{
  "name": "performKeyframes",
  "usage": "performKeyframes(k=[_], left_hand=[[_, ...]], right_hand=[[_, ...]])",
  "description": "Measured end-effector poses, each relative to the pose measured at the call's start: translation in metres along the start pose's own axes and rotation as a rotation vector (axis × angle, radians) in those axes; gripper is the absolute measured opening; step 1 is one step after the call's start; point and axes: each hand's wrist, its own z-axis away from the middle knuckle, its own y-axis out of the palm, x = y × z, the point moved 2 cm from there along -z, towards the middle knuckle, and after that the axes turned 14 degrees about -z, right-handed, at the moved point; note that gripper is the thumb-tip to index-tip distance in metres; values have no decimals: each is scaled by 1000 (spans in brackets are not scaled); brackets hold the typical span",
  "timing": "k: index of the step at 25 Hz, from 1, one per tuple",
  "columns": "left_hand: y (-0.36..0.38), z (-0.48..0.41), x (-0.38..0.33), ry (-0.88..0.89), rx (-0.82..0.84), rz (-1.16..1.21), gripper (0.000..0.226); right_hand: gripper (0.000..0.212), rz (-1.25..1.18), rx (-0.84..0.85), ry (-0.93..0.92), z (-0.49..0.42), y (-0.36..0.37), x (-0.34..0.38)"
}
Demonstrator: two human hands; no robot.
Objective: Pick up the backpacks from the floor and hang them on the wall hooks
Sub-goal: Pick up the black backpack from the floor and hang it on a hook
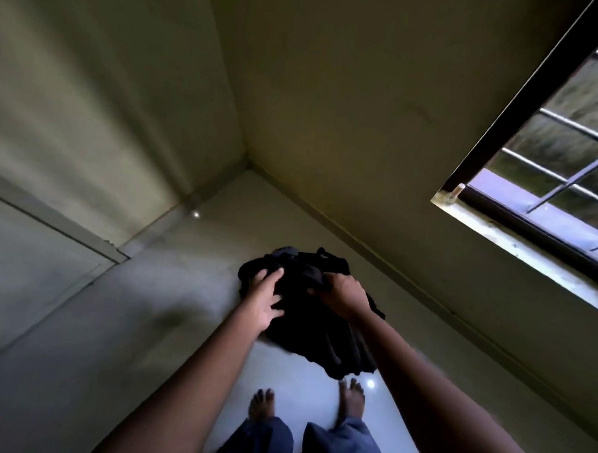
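Observation:
A black backpack (315, 333) hangs limp in front of me, above the glossy floor near the room's corner. My right hand (341, 295) is closed on the fabric at the pack's top. My left hand (265, 298) lies flat against the pack's left side with its fingers spread. The lower end of the pack droops just above my bare feet (351, 398). No wall hooks show in this view.
Plain walls meet in a corner (247, 159) ahead. A barred window (547, 161) with a ledge is on the right wall. A door or panel edge (51, 222) runs along the left wall. The pale tiled floor (192, 290) extends left of the pack.

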Motion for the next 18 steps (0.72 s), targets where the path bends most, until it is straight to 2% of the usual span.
performKeyframes(k=[2, 5, 7, 10, 13, 15, 17, 18], left_hand=[[-9, 21, 15, -6, 3, -260, 76], [-33, 34, 36, -6, 4, -390, 97], [-46, 35, 39, 80, -8, -504, 80], [-64, 36, 24, 186, -162, -588, 44], [-85, 29, 16, 155, -239, -389, 38], [-99, 24, 16, 92, -203, -177, 38], [-110, 23, 13, 73, -132, -36, 30], [-114, 23, 11, 80, -90, 1, 25]], right_hand=[[45, -96, -6, 42, -2, 14, 21], [42, -311, 2, 110, -10, 31, 51], [45, -463, 37, 143, -13, 35, 64], [43, -575, 103, 149, -10, 38, 76], [47, -921, 155, 104, 5, 46, 81], [47, -874, 44, 25, 19, 48, 79], [52, -800, -106, 91, 38, 57, 74], [55, -845, -121, 160, 45, 66, 72]])
